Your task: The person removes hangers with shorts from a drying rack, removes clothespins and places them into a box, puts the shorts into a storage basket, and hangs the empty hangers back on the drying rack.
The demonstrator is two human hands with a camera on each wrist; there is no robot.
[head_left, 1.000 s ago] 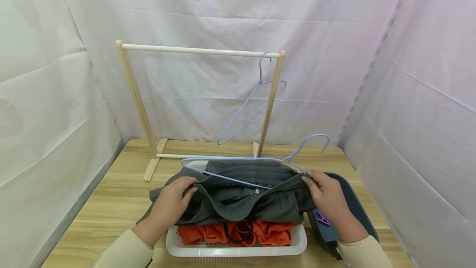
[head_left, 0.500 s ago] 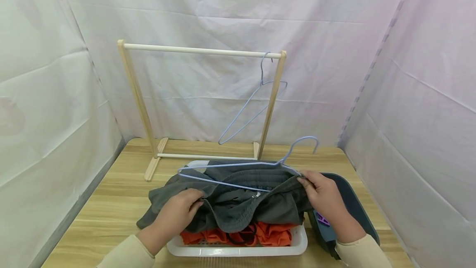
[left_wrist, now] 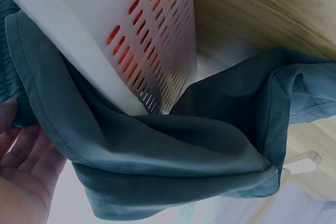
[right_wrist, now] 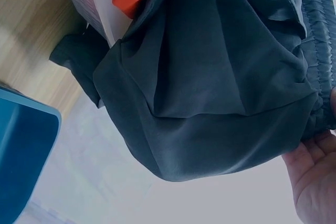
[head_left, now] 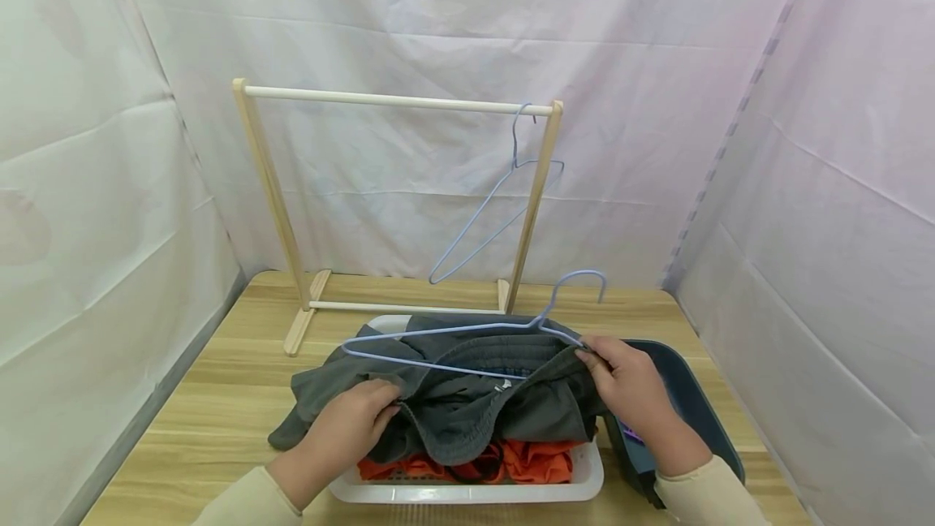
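Dark grey trousers or shorts (head_left: pixel 460 428) with a gathered elastic waistband lie over a white basket (head_left: pixel 467 495). My left hand (head_left: pixel 349 422) pinches the waistband on its left side. On the right, my right hand (head_left: pixel 630 380) grips the waistband together with the near end of a light blue hanger (head_left: pixel 438 329). The hanger's right part is tucked into the waist opening, while its left end lies outside, above the cloth. Its hook points up and right. In the left wrist view, the fingers (left_wrist: pixel 31 161) curl at the waistband. Beneath the garment shows orange clothing (head_left: pixel 536 461).
Behind the basket stands a wooden rack (head_left: pixel 394 100), a second blue hanger (head_left: pixel 475 222) hooked near its right post. A dark blue bin (head_left: pixel 694 396) with a purple clip (head_left: pixel 630 433) sits at the right on the wooden table (head_left: pixel 197 396). White cloth walls surround the table.
The hanger and my right hand have shifted left and slightly down. My left hand has moved right and lower with the waistband, narrowing the opening.
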